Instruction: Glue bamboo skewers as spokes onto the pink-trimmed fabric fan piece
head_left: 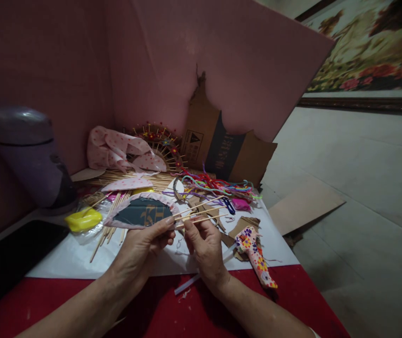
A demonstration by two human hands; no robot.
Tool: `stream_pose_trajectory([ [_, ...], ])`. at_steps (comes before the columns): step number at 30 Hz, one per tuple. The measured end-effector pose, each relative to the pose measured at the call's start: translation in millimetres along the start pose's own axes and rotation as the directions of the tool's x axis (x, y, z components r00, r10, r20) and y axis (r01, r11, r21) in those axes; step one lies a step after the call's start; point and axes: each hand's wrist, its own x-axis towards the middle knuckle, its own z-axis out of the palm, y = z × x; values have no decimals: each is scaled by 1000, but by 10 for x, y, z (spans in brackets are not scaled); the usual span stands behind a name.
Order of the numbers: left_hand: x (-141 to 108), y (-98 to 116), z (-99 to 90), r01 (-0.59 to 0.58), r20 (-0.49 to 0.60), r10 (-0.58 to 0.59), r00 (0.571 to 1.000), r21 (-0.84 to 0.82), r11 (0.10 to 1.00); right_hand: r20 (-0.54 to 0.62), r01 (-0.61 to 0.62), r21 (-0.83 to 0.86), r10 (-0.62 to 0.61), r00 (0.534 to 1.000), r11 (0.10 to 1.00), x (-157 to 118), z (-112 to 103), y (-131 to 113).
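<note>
Frame centre: left hand pinching dark, pink-edged cardboard panel; right hand pinching thin pale wooden sticks; uneven pressure could skew sticks.

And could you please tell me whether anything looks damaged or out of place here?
Yes: the large cardboard sheet standing at the back has a jagged outline and a frayed-looking tip, as if cut and torn. Also, a whitish shred lies on the red surface, off the white paper.
</note>
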Motion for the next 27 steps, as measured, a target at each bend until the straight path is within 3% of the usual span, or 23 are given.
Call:
stream_pose_trajectory([
  [27,-45,16,12,-2,-4,2,1000,-8,1000,16,-15,-33,15,1000,999,-12,10,-17],
])
